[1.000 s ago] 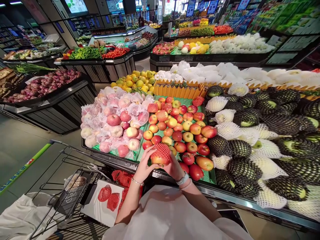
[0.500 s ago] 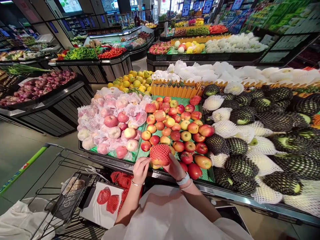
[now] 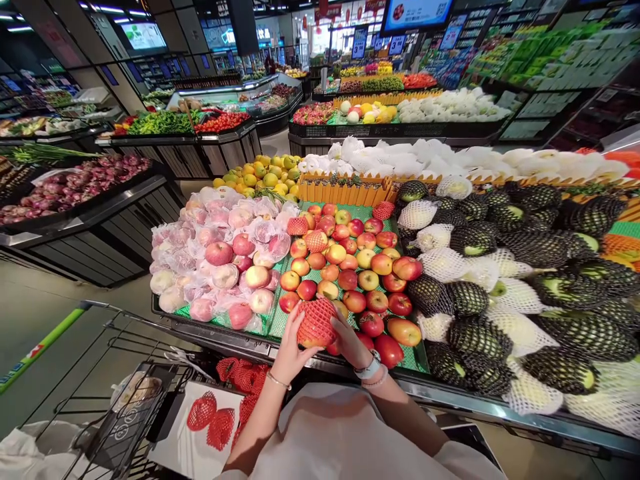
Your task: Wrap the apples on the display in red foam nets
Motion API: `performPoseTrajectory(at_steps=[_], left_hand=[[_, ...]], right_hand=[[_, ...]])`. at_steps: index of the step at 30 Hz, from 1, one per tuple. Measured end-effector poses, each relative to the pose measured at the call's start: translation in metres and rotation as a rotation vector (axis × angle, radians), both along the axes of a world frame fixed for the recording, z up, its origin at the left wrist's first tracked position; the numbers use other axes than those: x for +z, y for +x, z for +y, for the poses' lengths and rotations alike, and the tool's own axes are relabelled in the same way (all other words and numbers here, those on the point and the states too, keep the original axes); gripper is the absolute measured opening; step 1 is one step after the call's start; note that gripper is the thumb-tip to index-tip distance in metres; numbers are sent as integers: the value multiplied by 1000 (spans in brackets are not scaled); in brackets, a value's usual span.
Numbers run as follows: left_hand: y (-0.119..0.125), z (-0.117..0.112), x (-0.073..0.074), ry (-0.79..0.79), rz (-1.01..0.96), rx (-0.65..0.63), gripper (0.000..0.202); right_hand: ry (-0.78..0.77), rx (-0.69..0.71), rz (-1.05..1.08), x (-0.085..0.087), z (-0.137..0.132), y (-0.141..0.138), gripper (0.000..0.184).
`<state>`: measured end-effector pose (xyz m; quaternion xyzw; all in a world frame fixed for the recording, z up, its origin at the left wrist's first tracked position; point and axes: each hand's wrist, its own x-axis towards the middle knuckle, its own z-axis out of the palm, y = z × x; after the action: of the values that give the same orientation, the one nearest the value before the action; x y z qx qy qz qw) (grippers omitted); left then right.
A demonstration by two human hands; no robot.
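Observation:
Both my hands hold one apple wrapped in a red foam net over the front edge of the apple tray. My left hand cups its left side with fingers curled on the net. My right hand, with a watch and bracelet at the wrist, presses the right side. Loose red and yellow apples lie just behind. More red nets hang below the tray's front edge.
Bagged pink apples lie to the left, dark and white netted fruit to the right. A shopping cart stands at my lower left with a white box holding two red nets. Other produce stands fill the background.
The netted apple has stayed between both hands, and the red net now covers more of it. My left hand shifted from under the apple to its left side. My view tilted up slightly.

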<state>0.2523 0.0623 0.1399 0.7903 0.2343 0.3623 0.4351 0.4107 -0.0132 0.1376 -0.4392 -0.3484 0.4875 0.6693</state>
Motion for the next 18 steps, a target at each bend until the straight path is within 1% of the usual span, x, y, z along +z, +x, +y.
performPoseTrajectory(at_steps=[3,7,10,12,13,15,17,18], left_hand=[[5,-8,-11,-139,-89,139,68],[12,-16,-20,-287,-194,272,69],[18,-21,-24,-336,-299,366,76],[22,-22,-28,-339,-364,410,81],[23,-23,-29,-341,-385,421,84],[24,-23,-31,-348,-396,429,87],[24,-24,-30,-307,-399,443,89],[24,-25,-30,-275,-402,460,88]], right_hand=[[-31,21,-95,16,-1,-2,68],[-9,-29,-313,36,-6,-10,71],[-6,-23,-594,47,-12,-18,70],[8,-45,-786,49,-14,-22,62],[26,-93,-856,49,-14,-24,57],[68,-242,-928,46,-13,-26,48],[100,-385,-904,41,-11,-26,42],[108,-422,-862,38,-10,-26,39]])
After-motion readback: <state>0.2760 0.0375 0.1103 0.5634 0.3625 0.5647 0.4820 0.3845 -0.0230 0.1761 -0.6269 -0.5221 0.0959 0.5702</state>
